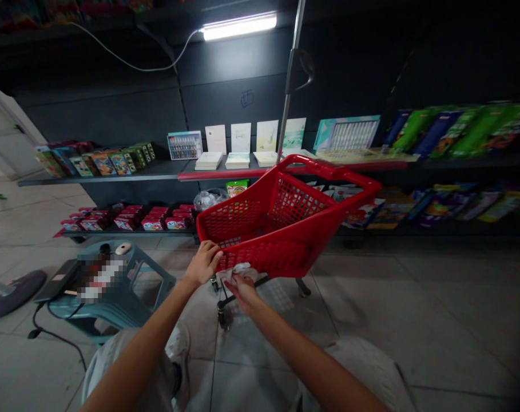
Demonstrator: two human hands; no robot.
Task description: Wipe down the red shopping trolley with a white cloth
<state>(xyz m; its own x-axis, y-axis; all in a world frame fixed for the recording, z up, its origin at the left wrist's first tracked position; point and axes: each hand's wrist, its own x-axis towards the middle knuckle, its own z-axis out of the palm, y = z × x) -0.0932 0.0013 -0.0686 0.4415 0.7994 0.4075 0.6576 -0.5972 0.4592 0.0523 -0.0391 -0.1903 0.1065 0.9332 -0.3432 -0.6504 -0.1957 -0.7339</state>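
Note:
A red plastic shopping cart with a mesh-walled basket stands on small castors just ahead of me. My left hand grips the near edge of its basket. My right hand is just to the right, below the basket's near edge, and holds a crumpled white cloth against the cart's red wall. The cloth is partly hidden by my fingers. The inside of the basket shows no items.
A teal plastic stool at the left bears a dark flat device and a blurred object, with a black cable trailing to the floor. Dark shelves with boxes, books and packets line the wall ahead. A metal pole rises behind the cart.

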